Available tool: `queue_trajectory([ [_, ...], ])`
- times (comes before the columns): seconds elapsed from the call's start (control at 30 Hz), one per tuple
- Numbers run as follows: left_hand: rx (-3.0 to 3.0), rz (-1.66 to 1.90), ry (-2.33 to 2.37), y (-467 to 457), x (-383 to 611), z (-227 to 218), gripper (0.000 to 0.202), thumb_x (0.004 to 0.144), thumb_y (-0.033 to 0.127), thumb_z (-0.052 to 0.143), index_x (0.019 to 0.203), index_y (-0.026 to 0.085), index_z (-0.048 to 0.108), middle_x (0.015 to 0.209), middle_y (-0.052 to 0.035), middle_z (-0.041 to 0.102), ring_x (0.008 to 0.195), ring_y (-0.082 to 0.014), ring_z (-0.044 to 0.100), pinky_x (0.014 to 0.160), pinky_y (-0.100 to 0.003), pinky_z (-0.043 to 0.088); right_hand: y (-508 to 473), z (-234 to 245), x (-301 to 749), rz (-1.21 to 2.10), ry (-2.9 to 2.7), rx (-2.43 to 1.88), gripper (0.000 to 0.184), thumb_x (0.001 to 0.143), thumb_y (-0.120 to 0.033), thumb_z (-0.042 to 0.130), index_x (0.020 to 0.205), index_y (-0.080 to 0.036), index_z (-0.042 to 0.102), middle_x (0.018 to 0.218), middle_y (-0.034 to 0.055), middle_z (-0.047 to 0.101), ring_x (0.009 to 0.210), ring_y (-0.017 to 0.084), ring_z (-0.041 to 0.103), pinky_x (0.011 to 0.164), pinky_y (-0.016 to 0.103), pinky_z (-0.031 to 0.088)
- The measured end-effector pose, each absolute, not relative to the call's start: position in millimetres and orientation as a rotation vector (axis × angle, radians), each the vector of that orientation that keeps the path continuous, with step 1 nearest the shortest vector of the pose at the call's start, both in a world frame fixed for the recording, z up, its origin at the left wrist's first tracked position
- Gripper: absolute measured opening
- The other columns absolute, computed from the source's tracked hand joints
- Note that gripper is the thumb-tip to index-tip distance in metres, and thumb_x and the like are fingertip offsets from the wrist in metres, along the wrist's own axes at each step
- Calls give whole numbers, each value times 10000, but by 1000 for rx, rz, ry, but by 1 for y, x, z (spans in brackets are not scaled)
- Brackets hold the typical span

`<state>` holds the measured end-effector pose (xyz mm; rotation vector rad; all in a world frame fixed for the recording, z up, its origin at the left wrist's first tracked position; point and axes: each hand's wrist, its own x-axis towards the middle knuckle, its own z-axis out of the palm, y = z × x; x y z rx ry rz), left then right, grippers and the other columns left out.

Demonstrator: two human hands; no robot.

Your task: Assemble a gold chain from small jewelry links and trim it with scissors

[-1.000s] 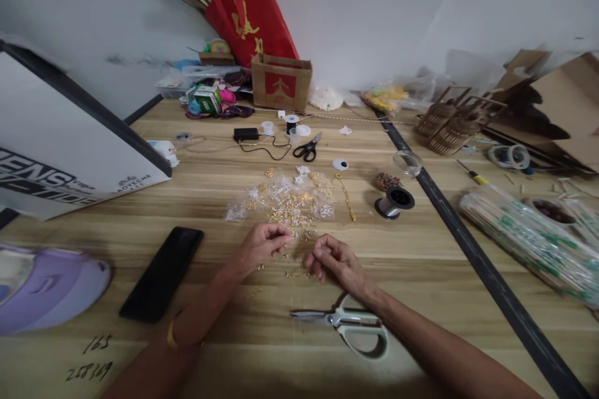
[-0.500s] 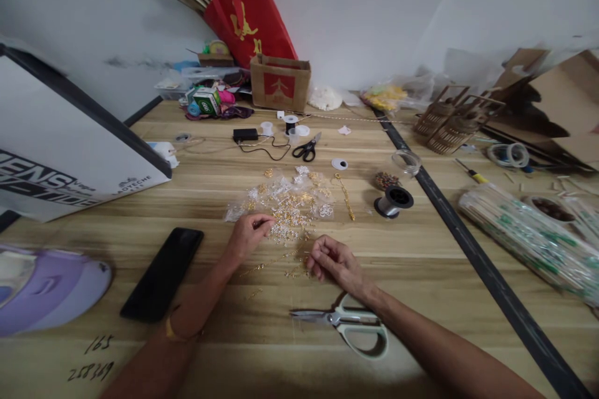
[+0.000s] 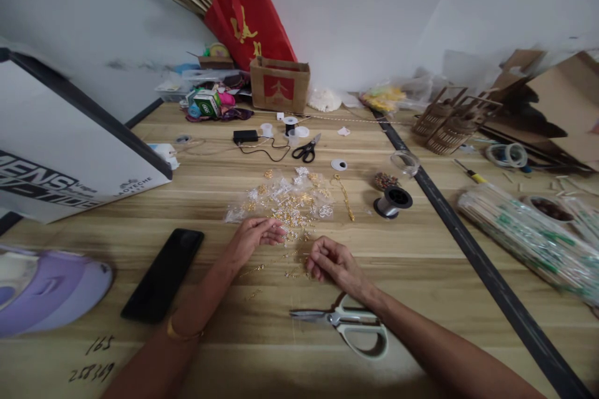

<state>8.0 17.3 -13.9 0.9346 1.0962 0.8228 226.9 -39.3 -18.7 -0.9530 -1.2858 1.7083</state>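
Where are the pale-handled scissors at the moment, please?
In the head view, the pale-handled scissors lie low and right of centre, just below the right hand and beside the right forearm.

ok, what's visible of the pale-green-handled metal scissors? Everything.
The pale-green-handled metal scissors have silvery blades, apparently closed, and two plastic-looking loop handles. They lie flat on the brown wood-grain tabletop, blades pointing left, nearer the person than the bare right hand. That arm overlaps the upper loop in view; whether it touches cannot be told.

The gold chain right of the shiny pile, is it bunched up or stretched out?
Stretched out: the gold chain lies in one long line.
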Motion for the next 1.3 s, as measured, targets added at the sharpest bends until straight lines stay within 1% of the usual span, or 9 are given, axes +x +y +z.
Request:
queue_trajectory([
  [0.07, 923, 814, 1062, 17, 8, -13, 393, 722, 414, 669, 906, 67, 674, 799, -124, 728, 677, -175, 675, 637, -269, 501, -39, -19, 227, 1708, -1288, -953, 356, 791, -502, 599, 773, -167, 480, 661, 4, 597, 480, 71, 500, 440, 179, 411],
  [0.23, 974, 789, 1045, 16, 8, -14, 358, 676, 333, 718, 929, 84, 670, 845, -117, 732, 714, -185, 681, 682, -297, 503, -39, -19, 227, 1708, -1289, -950, 344, 797, -492, 597, 778, -170, 476, 660, 1, 596, 477, 69, 501, 441, 176, 411],
  [0.4, 1048, 788, 1046, 17, 8, -18, 381, 665, 337, 716, 951, 94, 651, 883, -116, 729, 730, -194, 687, 679, -308, 511, -40, -19, 227, 1710, -1292, -960, 340, 799, -491, 595, 782, -172, 480, 667, 2, 598, 481, 71, 498, 439, 176, 408],
  [0.63, 1118, 795, 1071, 16, 9, -13, 307, 697, 319, 686, 897, 100, 604, 888, -122, 720, 701, -193, 691, 641, -290, 511, -39, -20, 228, 1719, -1295, -962, 343, 803, -490, 593, 783, -167, 479, 673, 6, 600, 490, 70, 502, 445, 171, 404],
  [0.8, 1166, 827, 1107, 16, 11, -15, 271, 697, 334, 675, 819, 122, 556, 800, -92, 721, 628, -176, 681, 571, -261, 499, -39, -21, 228, 1717, -1297, -969, 350, 797, -502, 592, 780, -170, 481, 673, 5, 603, 480, 72, 502, 435, 174, 402],
  [0.9, 1254, 847, 1134, 17, 12, -18, 225, 695, 316, 666, 776, 122, 586, 710, -61, 705, 599, -158, 660, 535, -235, 480, -39, -21, 228, 1705, -1305, -971, 344, 802, -495, 590, 779, -169, 485, 672, 6, 600, 485, 72, 501, 434, 172, 403],
  [1.0, 1352, 866, 1164, 18, 11, -21, 168, 682, 272, 665, 751, 122, 638, 620, -26, 665, 583, -136, 627, 535, -220, 471, -40, -22, 228, 1708, -1312, -975, 334, 810, -488, 583, 780, -170, 487, 674, 6, 597, 489, 71, 501, 438, 172, 406],
  [1.13, 1333, 917, 1189, 19, 10, -18, 134, 661, 240, 657, 734, 128, 657, 602, -10, 650, 572, -126, 608, 558, -227, 482, -40, -22, 228, 1721, -1301, -966, 325, 815, -477, 584, 789, -170, 482, 682, 7, 599, 495, 70, 504, 442, 171, 410],
  [1.3, 1263, 969, 1202, 20, 10, -15, 111, 632, 226, 655, 682, 131, 628, 560, 12, 616, 496, -90, 543, 505, -205, 445, -40, -22, 228, 1737, -1301, -966, 322, 823, -469, 579, 796, -162, 485, 694, 12, 601, 503, 68, 503, 437, 167, 392],
])
